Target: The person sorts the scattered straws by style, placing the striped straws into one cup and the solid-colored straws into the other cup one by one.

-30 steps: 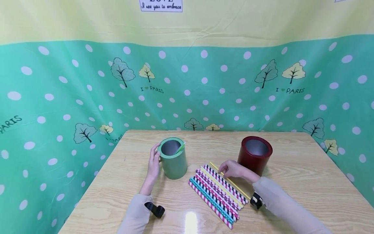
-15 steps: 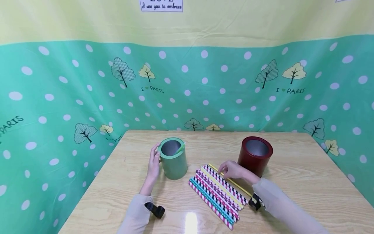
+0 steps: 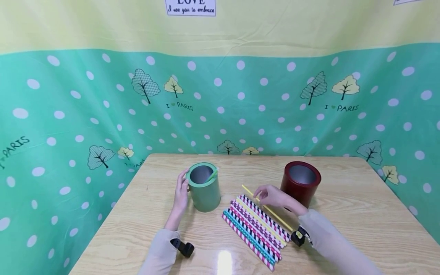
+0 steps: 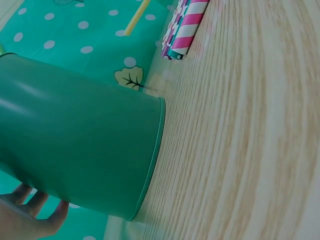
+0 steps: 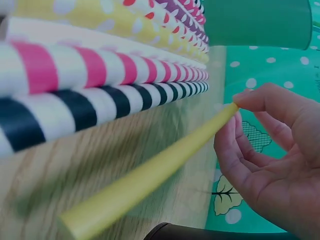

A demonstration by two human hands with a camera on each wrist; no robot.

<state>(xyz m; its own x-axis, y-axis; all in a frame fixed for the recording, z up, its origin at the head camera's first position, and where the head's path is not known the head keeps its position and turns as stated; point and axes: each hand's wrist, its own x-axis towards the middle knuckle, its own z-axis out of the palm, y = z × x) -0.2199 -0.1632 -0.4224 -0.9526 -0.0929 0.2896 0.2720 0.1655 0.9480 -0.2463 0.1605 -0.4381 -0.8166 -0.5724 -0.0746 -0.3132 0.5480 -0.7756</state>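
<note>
Between thumb and fingers, my right hand (image 3: 273, 196) pinches a plain yellow straw (image 5: 150, 175). In the right wrist view the straw slants above the tabletop, its near end apart from the row of patterned straws (image 3: 256, 227). That row lies diagonally on the table, with striped, dotted and yellow-and-white ones side by side. My left hand (image 3: 180, 193) holds the left side of a green canister (image 3: 205, 196), fingers bent against its wall and up at the rim. A bright green straw (image 3: 212, 175) leans inside the canister and sticks out past its rim.
A dark red canister (image 3: 298, 191) stands upright just behind my right forearm, its open top showing a grey inside. The wooden table (image 3: 357, 206) ends at the back against a green polka-dot cloth (image 3: 240, 126).
My right hand has lifted the yellow straw a little, moving slightly up and left; its far end points further toward the green canister. The left hand stays on the canister.
</note>
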